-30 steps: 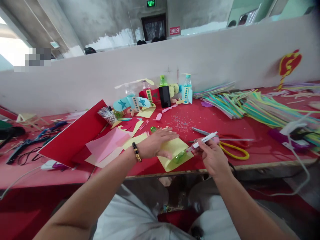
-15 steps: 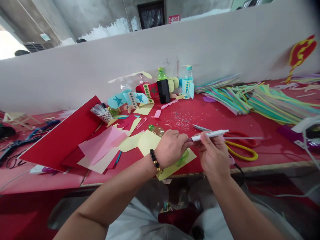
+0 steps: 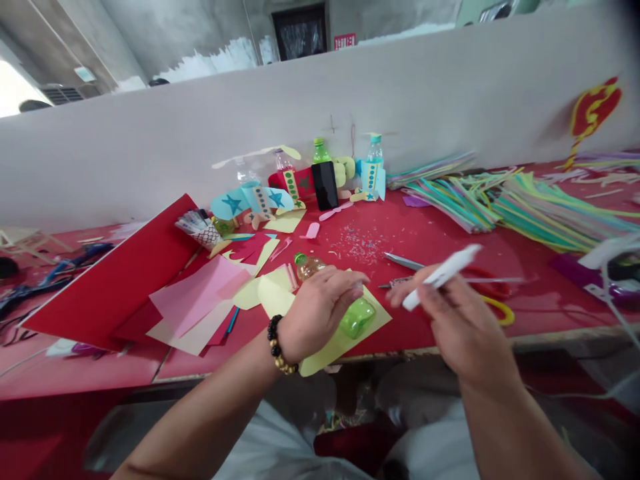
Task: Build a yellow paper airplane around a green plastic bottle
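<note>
My right hand point(image 3: 460, 320) is closed on a white marker pen point(image 3: 440, 277), raised at a slant above the red table, slightly smeared by motion. Over a yellow paper sheet point(image 3: 325, 350), my left hand point(image 3: 323, 303) has its fingers stretched out and bent slightly. It is beside a green plastic bottle point(image 3: 357, 319) lying on that sheet and partly covers it; whether the fingers touch the bottle is hard to tell. Another clear bottle with a green cap point(image 3: 307, 265) lies just beyond the left hand. Scissors point(image 3: 405, 261) with red and yellow handles lie beyond the right hand.
Pink paper point(image 3: 200, 293) and other coloured sheets lie at left, near a pen cup point(image 3: 205, 230) and a tilted red board point(image 3: 115, 280). Decorated bottle planes point(image 3: 255, 200) and a black phone point(image 3: 325, 186) stand at the back. Coloured strips point(image 3: 545, 210) are heaped at right.
My hands have moved apart. The right hand has gone right with the marker, tilting it more steeply; the left hand has let go of the marker's end and come down by the green bottle.
</note>
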